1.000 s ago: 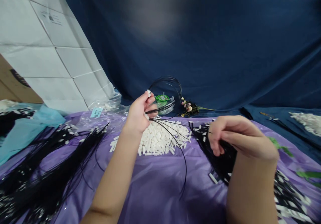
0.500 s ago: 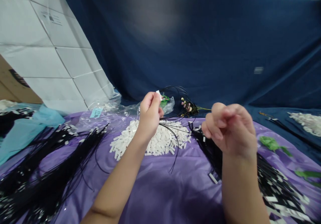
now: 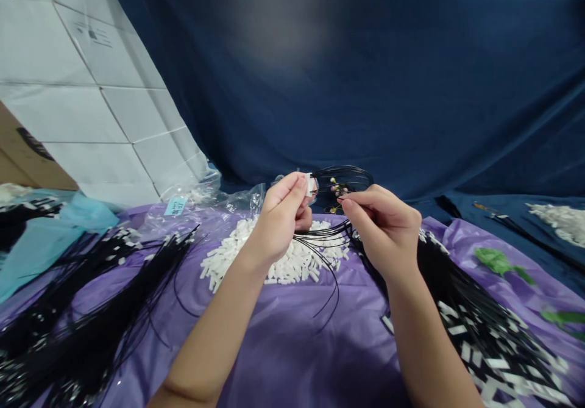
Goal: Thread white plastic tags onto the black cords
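My left hand is closed, holding up a small white connector between thumb and fingers. Thin black wires arc from the connector toward the right, and more strands hang below that hand. My right hand faces it, thumb and forefinger pinched on what looks like the end of a black wire, just right of the connector. The very tip is too small to make out clearly. Beneath both hands lies a heap of small white pieces on a purple cloth.
Bundles of black wires with white ends lie at left and right. Clear plastic bags and small artificial flowers sit behind the heap. A dark blue curtain hangs at the back, beside stacked white boxes.
My right hand has moved left and forward to the connector, its fingers now pinched on a wire. My left hand has shifted slightly right, with the connector turned more into view.
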The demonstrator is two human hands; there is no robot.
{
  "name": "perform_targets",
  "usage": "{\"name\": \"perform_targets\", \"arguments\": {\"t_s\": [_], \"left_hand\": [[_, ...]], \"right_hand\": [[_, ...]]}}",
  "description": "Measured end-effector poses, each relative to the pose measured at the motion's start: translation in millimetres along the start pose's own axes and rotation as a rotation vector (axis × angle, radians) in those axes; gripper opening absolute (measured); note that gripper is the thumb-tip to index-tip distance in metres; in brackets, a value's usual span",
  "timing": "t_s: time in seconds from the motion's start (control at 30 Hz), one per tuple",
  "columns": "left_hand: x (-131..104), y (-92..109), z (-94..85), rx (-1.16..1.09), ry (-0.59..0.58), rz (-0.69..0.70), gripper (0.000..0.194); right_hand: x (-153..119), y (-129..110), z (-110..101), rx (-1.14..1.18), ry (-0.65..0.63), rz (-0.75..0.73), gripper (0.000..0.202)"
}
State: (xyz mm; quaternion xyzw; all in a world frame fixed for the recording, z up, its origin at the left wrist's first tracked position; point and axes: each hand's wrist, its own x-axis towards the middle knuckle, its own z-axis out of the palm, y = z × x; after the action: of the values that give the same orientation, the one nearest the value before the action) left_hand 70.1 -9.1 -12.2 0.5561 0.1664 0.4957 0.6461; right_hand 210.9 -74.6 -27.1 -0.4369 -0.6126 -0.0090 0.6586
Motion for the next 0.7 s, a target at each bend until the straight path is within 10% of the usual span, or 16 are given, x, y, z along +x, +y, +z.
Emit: {"name": "perform_targets", "arguments": {"t_s": [0.7], "left_hand": [[1.8,-5.2,0.6,0.132,0.001,0.010,0.028]], "right_hand": [[2.6,-1.3,-9.4,-0.319,-0.046,-0.276,0.011]]}}
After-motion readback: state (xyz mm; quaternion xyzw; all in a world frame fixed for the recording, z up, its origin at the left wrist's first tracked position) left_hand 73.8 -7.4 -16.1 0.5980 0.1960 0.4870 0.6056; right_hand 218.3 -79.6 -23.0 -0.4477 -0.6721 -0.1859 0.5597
